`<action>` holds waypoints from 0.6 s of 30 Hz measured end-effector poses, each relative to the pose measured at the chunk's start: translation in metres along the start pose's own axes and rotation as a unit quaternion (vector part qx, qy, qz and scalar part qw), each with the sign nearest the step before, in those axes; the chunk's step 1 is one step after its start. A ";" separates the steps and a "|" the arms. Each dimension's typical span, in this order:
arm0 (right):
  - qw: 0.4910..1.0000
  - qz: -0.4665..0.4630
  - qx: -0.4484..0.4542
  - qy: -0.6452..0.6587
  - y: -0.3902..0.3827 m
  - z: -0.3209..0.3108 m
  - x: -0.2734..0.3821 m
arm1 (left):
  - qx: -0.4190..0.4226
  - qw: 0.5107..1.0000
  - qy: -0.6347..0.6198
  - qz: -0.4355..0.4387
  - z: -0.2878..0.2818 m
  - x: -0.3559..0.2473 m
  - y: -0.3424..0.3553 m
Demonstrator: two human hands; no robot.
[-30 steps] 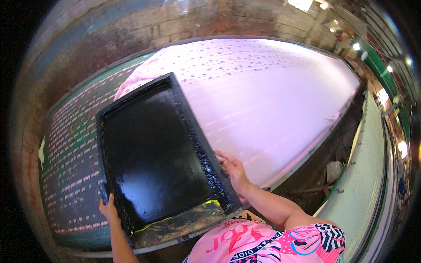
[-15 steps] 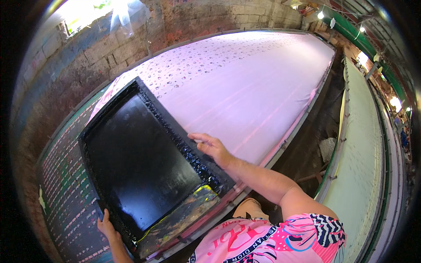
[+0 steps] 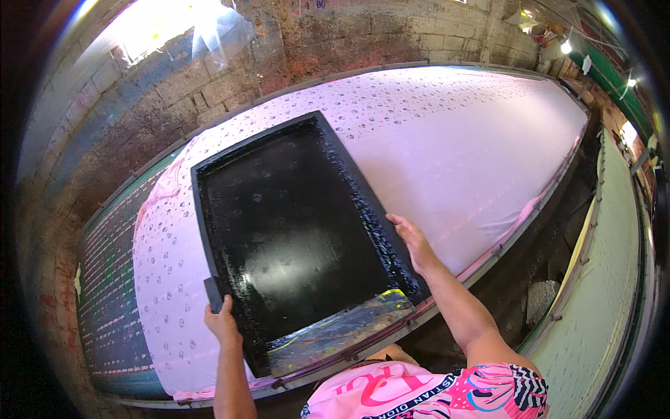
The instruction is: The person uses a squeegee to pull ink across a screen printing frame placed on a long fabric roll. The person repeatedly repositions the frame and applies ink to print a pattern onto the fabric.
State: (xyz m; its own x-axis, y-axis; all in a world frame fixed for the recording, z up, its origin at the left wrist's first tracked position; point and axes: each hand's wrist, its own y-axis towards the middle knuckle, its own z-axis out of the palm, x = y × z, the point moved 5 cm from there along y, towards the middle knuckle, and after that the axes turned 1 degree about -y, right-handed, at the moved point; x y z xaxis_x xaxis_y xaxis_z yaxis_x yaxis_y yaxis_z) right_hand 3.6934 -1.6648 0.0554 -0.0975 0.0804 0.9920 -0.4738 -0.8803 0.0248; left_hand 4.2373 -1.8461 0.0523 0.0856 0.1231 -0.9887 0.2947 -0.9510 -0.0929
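A large black screen printing frame (image 3: 296,202) is tilted across pale pink fabric (image 3: 481,153) on a long table. Dark wet ink coats its inside and rims. At its near end is a flat strip (image 3: 342,328) smeared with yellow and grey. My left hand (image 3: 223,325) is closed on the left rim near the lower corner, beside a small dark block (image 3: 213,295). My right hand (image 3: 415,243) grips the right rim, its fingers over the edge. Small dark motifs dot the fabric to the left of the frame and beyond it. The frame's underside is hidden.
Dark green table surface (image 3: 115,279) with pale rows of marks shows at the left. A rail (image 3: 509,230) edges the table's near side. Across a dark aisle (image 3: 551,244) runs a second long table (image 3: 593,321) with pale cloth. A block wall (image 3: 279,56) stands behind.
The screen printing frame has moved right along the fabric, both hands moving with it. Printed fabric now shows at its left, where the frame was. My view has also shifted.
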 end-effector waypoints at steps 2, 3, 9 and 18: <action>0.999 0.013 -0.007 0.038 0.002 -0.037 -0.002 | -0.012 0.999 0.031 0.010 0.024 0.008 -0.025; 0.999 0.015 -0.009 0.050 0.000 -0.055 -0.003 | -0.008 1.000 0.012 0.009 0.039 0.011 -0.038; 0.996 0.027 -0.002 0.089 0.003 -0.105 0.015 | -0.012 0.999 0.031 0.027 0.083 0.020 -0.074; 0.996 0.004 -0.018 0.086 0.018 -0.165 0.000 | 0.007 0.997 0.028 0.073 0.127 0.023 -0.099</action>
State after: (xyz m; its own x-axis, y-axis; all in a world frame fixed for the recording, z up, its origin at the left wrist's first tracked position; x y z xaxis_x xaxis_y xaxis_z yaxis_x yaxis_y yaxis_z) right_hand 3.5405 -1.6031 0.0352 -0.2479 0.1556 0.9562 -0.5034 -0.8640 0.0101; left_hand 4.0891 -1.7849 0.0237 0.1804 -0.0010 -0.9836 0.2623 -0.9637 0.0491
